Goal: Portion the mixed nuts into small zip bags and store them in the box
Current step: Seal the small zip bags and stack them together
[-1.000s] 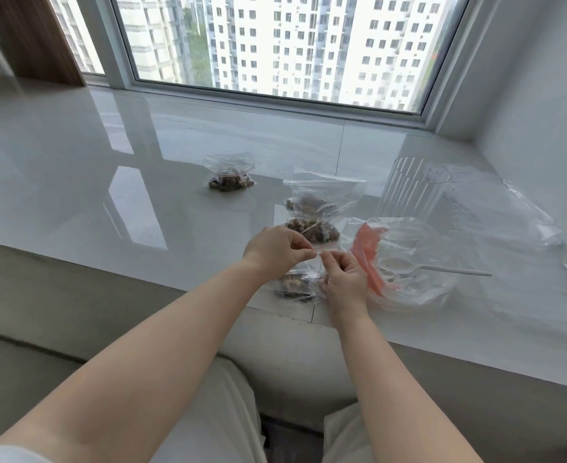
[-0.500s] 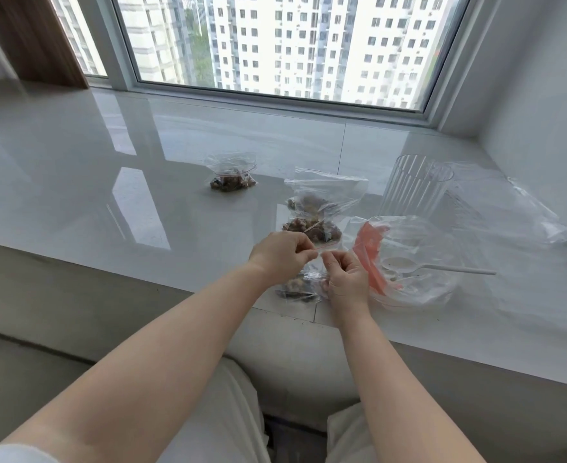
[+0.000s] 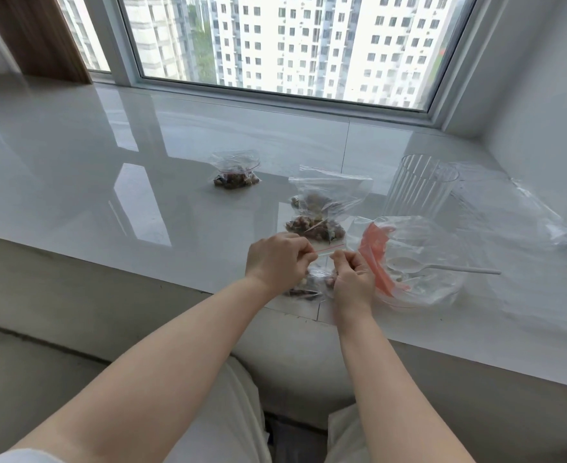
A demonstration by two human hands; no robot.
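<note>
Near the front edge of the white sill stands a small zip bag of mixed nuts (image 3: 312, 282). My left hand (image 3: 277, 262) and my right hand (image 3: 354, 279) pinch its red zip strip from either end, the strip stretched between them. Behind it lie two more filled zip bags, one (image 3: 315, 227) close by and one (image 3: 322, 200) further back. A fourth filled bag (image 3: 237, 177) sits apart to the left. A clear box (image 3: 420, 188) stands upright at the back right.
A clear bowl (image 3: 442, 289) right of my hands holds a white plastic spoon (image 3: 442, 267) and a crumpled bag with orange-red print (image 3: 375, 255). Loose clear plastic (image 3: 526, 222) spreads along the right wall. The window runs behind the sill.
My hands have drawn slightly apart along the bag's top, so more of the red zip strip shows between them. The other bags have not moved.
</note>
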